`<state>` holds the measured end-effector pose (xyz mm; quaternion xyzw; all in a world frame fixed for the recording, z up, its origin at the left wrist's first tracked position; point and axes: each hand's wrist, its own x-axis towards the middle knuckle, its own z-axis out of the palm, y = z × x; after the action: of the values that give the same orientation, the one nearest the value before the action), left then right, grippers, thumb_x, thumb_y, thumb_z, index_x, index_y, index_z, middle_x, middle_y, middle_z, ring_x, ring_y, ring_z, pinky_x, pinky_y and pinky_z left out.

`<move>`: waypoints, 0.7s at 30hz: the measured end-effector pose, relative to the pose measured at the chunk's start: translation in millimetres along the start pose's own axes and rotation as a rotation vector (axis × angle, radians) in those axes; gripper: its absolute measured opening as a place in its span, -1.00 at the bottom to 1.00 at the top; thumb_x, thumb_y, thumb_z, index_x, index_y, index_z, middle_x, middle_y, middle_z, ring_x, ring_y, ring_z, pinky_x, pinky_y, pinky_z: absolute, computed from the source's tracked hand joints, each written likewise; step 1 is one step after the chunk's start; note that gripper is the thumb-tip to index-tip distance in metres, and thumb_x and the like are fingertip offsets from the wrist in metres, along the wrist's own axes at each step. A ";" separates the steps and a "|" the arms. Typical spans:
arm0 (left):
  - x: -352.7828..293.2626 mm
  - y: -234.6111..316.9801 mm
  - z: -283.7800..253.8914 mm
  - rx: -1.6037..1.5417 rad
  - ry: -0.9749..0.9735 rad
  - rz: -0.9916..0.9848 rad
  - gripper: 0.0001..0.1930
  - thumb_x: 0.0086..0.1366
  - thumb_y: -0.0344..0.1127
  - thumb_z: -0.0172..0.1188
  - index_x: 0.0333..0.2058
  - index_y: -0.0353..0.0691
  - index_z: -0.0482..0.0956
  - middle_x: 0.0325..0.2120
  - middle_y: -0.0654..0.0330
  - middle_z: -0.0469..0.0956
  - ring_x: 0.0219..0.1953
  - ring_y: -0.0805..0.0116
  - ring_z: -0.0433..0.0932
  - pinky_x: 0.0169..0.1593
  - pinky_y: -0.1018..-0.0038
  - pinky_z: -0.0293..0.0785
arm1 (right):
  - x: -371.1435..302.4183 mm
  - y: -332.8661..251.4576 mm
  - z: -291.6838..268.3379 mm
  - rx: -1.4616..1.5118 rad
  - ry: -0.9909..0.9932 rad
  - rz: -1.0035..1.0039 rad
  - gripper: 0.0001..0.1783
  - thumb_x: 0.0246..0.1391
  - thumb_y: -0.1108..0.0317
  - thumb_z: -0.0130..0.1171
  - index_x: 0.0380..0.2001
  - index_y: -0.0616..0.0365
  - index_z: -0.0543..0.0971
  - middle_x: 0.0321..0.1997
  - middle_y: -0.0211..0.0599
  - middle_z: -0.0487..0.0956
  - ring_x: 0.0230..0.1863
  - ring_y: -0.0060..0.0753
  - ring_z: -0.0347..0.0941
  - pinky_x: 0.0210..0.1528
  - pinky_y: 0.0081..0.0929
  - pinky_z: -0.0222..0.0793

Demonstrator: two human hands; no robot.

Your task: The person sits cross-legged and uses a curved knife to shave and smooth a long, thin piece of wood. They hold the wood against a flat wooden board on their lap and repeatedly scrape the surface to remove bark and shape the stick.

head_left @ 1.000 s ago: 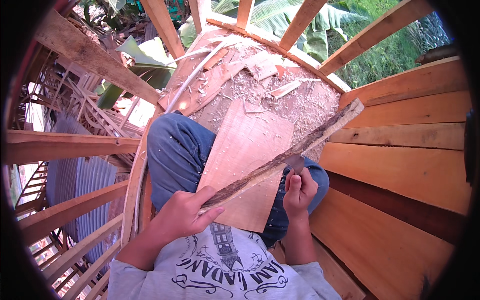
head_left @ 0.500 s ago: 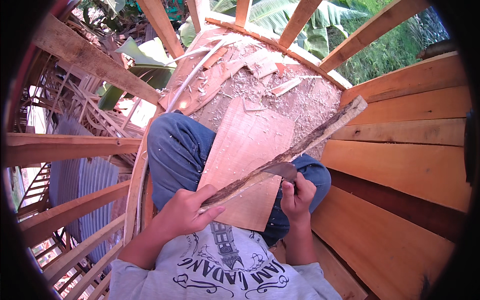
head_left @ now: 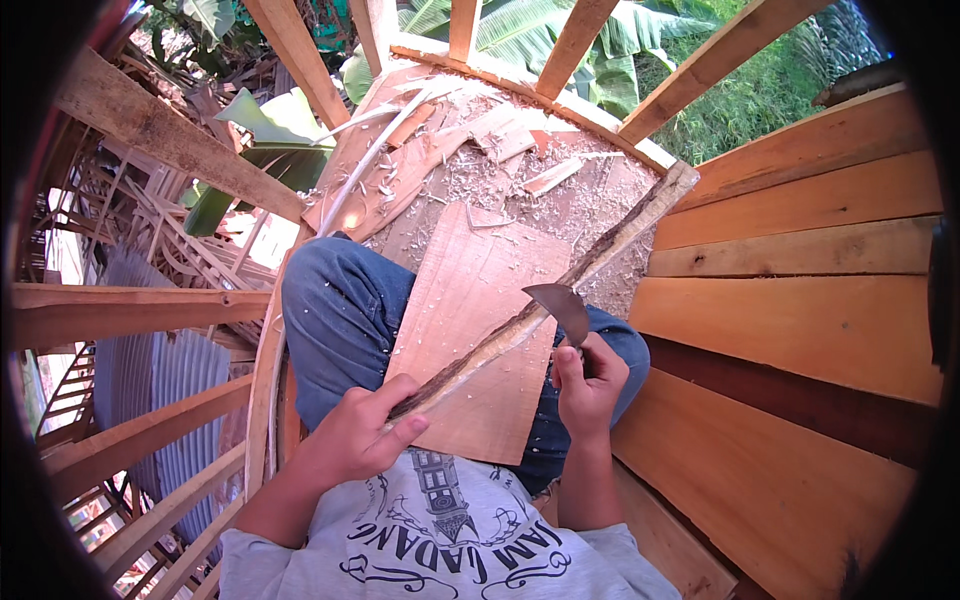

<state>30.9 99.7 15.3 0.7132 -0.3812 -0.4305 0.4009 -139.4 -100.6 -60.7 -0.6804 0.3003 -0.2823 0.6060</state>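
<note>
My left hand [head_left: 365,430] is closed round the near end of a long, rough wooden stick [head_left: 500,342], which slants up to the far right. Dark bark runs along part of it, with a pale cut face beside. In my right hand [head_left: 592,385] is a knife with a short, curved dark blade [head_left: 562,308]; my fingers hide its handle. The blade lies over the stick's middle, its point to the left; whether it touches cannot be made out. Beneath the stick, a flat, tapered wooden board [head_left: 460,300] rests across my lap between my jeans-covered knees.
Pale shavings and wood scraps [head_left: 555,175] litter the floor past my knees. A wall of wooden planks [head_left: 780,320] rises close on my right. Slatted railings [head_left: 150,300] stand on the left and far side, with banana leaves [head_left: 540,40] and corrugated metal sheets [head_left: 185,420] beyond.
The knife blade has swung up, its curved shape now showing broadly over the stick instead of lying along its edge. The whole view has shifted slightly; both hands keep their holds.
</note>
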 end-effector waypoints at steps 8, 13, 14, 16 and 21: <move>-4.3 -13.3 -4.5 -0.017 -0.039 0.044 -0.76 0.30 -0.23 0.09 -0.27 -0.33 0.41 -0.64 -0.05 0.40 -0.59 0.00 0.51 -0.49 0.35 0.34 | -3.6 -32.5 -18.7 0.626 -0.513 0.365 -0.77 0.16 0.40 0.08 -0.16 0.31 0.46 -0.59 -0.45 0.40 -0.71 -0.74 0.22 -0.68 -0.73 0.12; -6.6 -20.2 -5.3 0.064 -0.028 0.093 -0.74 0.30 -0.20 0.09 -0.26 -0.32 0.42 -0.64 -0.05 0.41 -0.57 -0.06 0.52 -0.49 0.33 0.36 | -10.8 -33.3 -14.3 0.551 -0.581 0.379 -0.76 0.20 0.33 0.06 -0.18 0.30 0.43 -0.65 -0.42 0.37 -0.75 -0.71 0.23 -0.71 -0.73 0.13; -5.7 -20.3 -6.6 0.038 -0.029 0.102 -0.74 0.29 -0.20 0.09 -0.26 -0.32 0.42 -0.64 -0.05 0.41 -0.57 -0.05 0.52 -0.49 0.33 0.36 | -7.1 -34.8 -14.1 0.675 -0.460 0.354 -0.78 0.23 0.31 0.03 -0.23 0.29 0.42 -0.68 -0.42 0.35 -0.76 -0.70 0.22 -0.73 -0.72 0.13; -2.9 -17.8 -7.4 -0.009 -0.026 0.115 -0.73 0.29 -0.19 0.10 -0.24 -0.33 0.42 -0.64 -0.05 0.42 -0.57 -0.05 0.52 -0.49 0.33 0.37 | -10.8 -35.2 -10.7 0.655 -0.457 0.398 -0.77 0.25 0.29 0.01 -0.26 0.28 0.41 -0.70 -0.41 0.34 -0.79 -0.70 0.19 -0.76 -0.71 0.12; -7.8 -24.2 -11.3 0.021 -0.034 0.111 -0.71 0.29 -0.19 0.10 -0.23 -0.34 0.42 -0.62 -0.03 0.42 -0.57 -0.01 0.52 -0.48 0.34 0.36 | -6.0 -46.5 -11.5 0.552 -0.453 0.383 -0.80 0.25 0.31 0.00 -0.28 0.27 0.41 -0.72 -0.44 0.32 -0.80 -0.72 0.17 -0.77 -0.71 0.11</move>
<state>43.5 118.7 -0.6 0.6875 -0.4315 -0.4156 0.4103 -148.8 -99.7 -13.4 -0.4688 0.1935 -0.0772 0.8584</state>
